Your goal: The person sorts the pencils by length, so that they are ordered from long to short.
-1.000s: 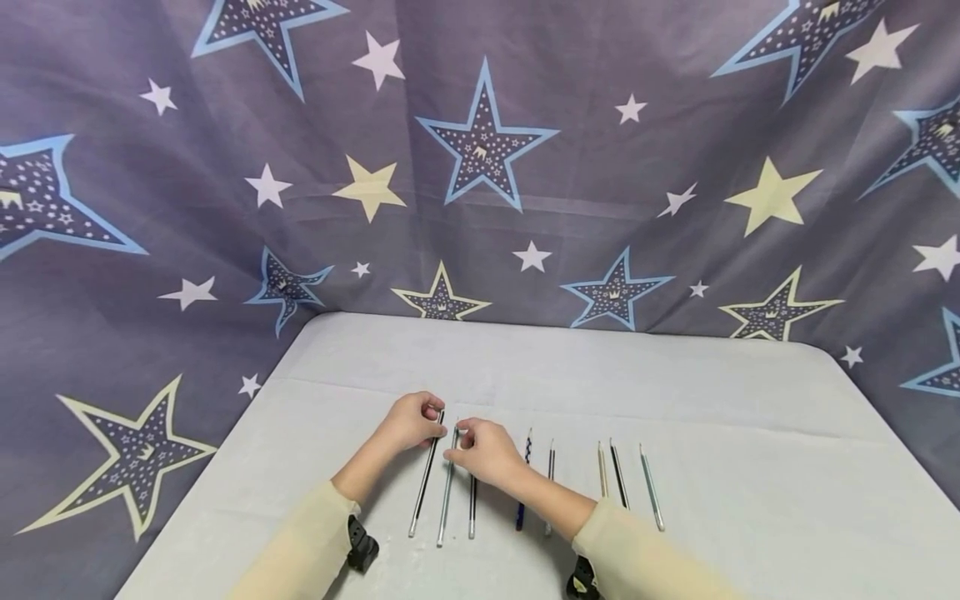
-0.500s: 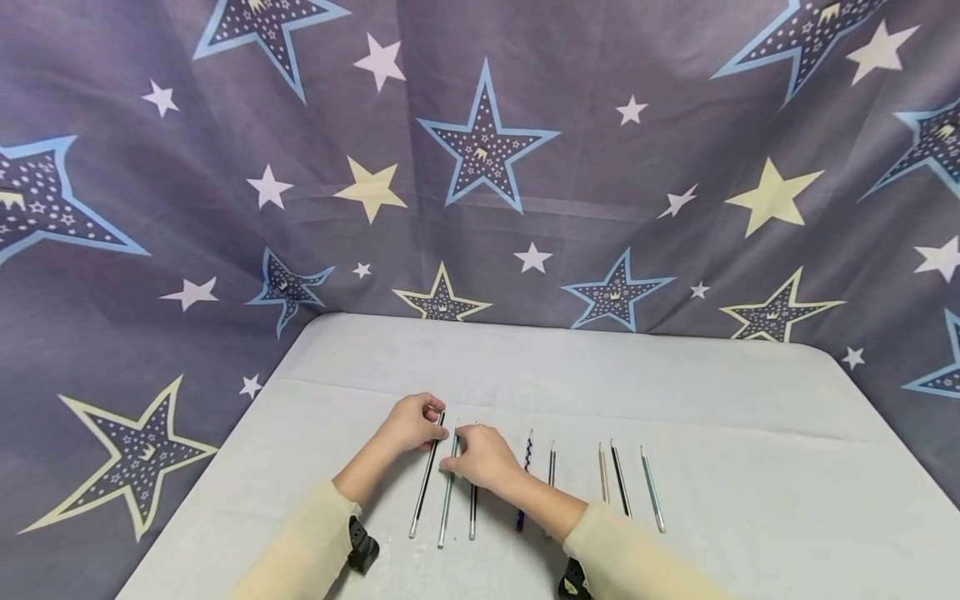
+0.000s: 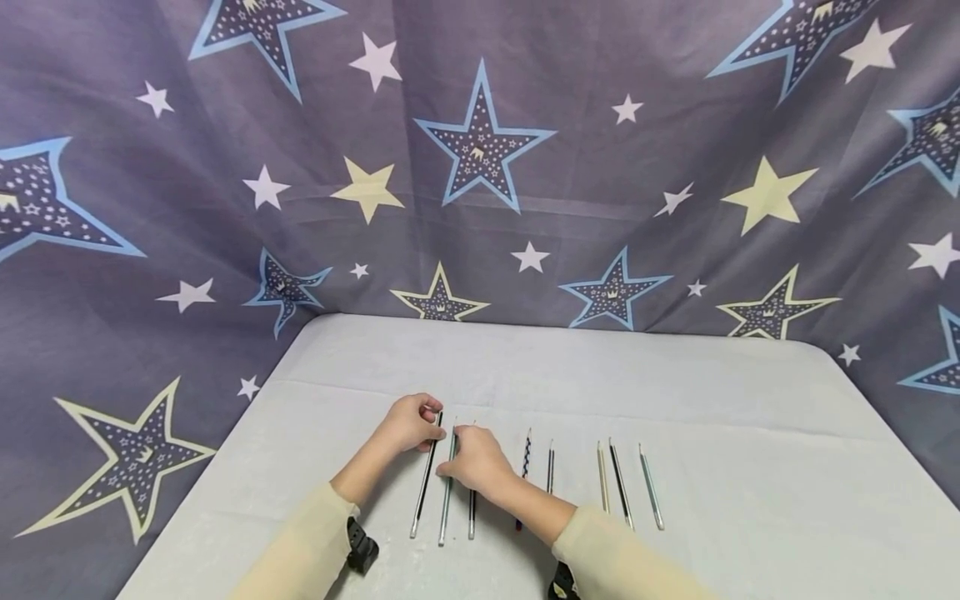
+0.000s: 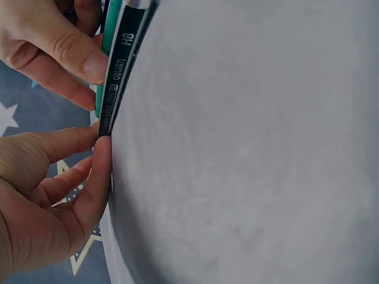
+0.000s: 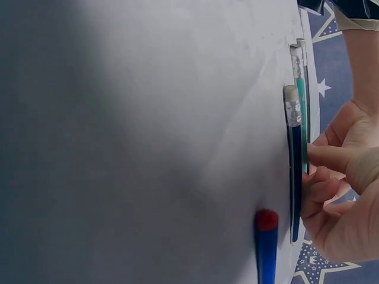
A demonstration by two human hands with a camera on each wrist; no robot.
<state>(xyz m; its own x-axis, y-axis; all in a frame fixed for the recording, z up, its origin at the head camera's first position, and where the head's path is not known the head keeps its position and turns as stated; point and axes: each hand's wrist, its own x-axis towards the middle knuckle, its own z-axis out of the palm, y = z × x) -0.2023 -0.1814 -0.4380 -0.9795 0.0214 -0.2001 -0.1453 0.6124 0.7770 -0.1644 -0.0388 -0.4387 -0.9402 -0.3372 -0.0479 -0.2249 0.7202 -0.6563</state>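
Right hand [image 3: 481, 459] slips slightly left and nearer the body, while the left hand [image 3: 407, 423] holds its spot!

On the white cloth-covered table [image 3: 337, 346], left thumb and fingertip pinch the far end of a slim black silver-ended pencil [image 3: 424, 487]; right thumb and fingers curl about the slim teal-green pencil [image 3: 445, 504] beside it. Danger: a sideways nudge could roll the slim dark pencil [image 3: 472, 515] running under the right hand, and a dragging right forearm [image 3: 542, 507] might scatter the blue patterned pencil [image 3: 527, 454]. That forearm hides the latter's middle; the right hand's exact contact is hard to make out.
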